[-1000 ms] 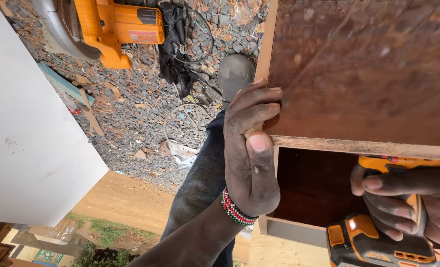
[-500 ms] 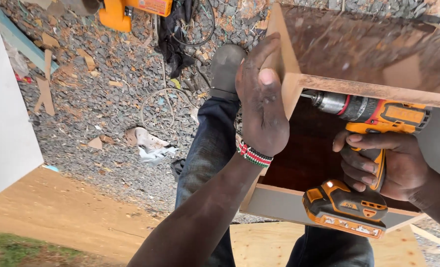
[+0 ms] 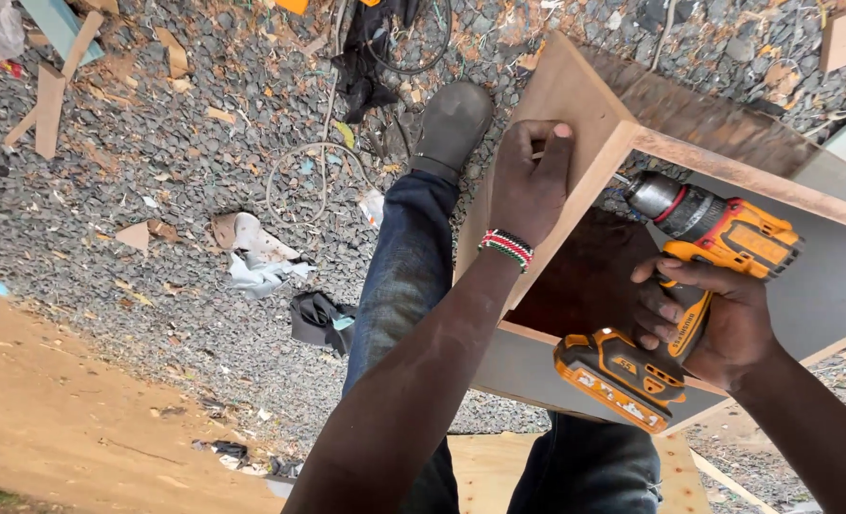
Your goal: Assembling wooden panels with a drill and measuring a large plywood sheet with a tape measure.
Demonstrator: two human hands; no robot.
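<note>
My left hand [image 3: 530, 181] grips the top corner edge of an open wooden box [image 3: 575, 105] made of brown boards, thumb and fingers pinching the side panel. A beaded band sits on that wrist. My right hand [image 3: 704, 319] is closed around the handle of an orange and black cordless drill [image 3: 685, 286]. The drill's chuck points left into the inside of the box, close to the side panel under my left hand. The bit's tip is hidden behind the panel.
Grey gravel [image 3: 157, 171] lies below, strewn with wood offcuts, crumpled paper [image 3: 256, 252] and a looped cable [image 3: 314, 176]. My leg in jeans and a dark shoe [image 3: 452, 124] stands beside the box. A plywood sheet [image 3: 71, 419] fills the lower left.
The view has shifted, bringing more of the box into sight. The drill has tilted up and my right hand sits lower. My left hand has moved from the corner's top onto the side panel's edge.
</note>
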